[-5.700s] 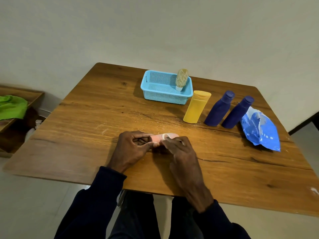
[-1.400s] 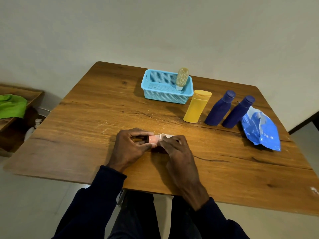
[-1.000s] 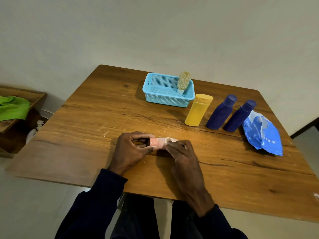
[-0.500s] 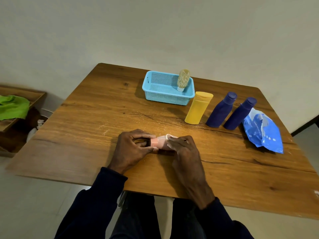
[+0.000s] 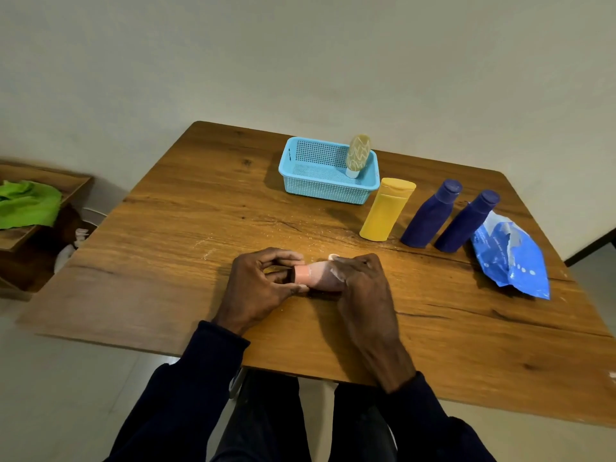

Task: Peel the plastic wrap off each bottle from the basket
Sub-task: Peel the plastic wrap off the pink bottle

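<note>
1. Head view: mid-peel on a pink bottle, lying flat on the bench, well in front of the basket, close to the person.
2. Left hand pinching the bottle's cap end, thumb and fingers curled round it.
3. Right hand wrapped over the bottle's body, with a pale scrap of wrap at the fingertips, seemingly part-lifted.
4. Probably done: yellow bottle and blue bottles, upright in a row just right of the basket and slightly in front. Look bare, though too small to be sure.
5. Left to do: strip the rest off the pink bottle, then take the cream bottle, standing alone in the basket at its right end. Cannot tell its wrap from here.
6. Judged past halfway: three out, one in hands, one waiting.
</note>
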